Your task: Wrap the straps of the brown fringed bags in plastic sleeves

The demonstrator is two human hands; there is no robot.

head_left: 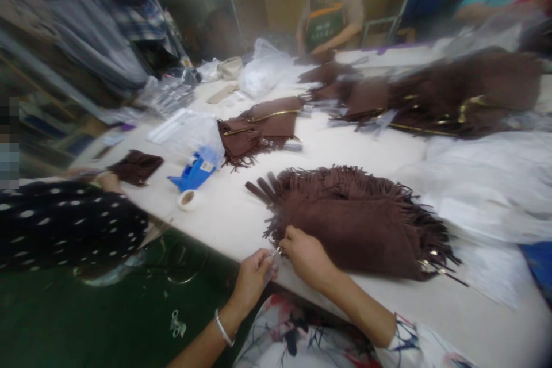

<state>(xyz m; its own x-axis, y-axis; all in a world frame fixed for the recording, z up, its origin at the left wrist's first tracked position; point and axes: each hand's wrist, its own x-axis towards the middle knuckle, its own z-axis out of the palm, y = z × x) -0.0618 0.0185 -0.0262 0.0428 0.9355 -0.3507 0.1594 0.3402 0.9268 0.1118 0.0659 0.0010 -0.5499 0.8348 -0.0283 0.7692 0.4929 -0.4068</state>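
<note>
Here the left hand (pixel 254 276) and right hand (pixel 307 256) met at the near-left corner of the bag (pixel 362 233), a brown one that lay flat on the table (pixel 224 215) by its near edge. Both sets of fingers were pinched narrow on a small pale piece (pixel 276 252), too blurred to name. Done well, I judged, the work wanted the bag flat, its fringe (pixel 276 187) clear of the pinch, and short, close finger moves with the wrists braced. A tape roll (pixel 188 199) and a blue packet (pixel 194 173) lay well apart to the left.
</note>
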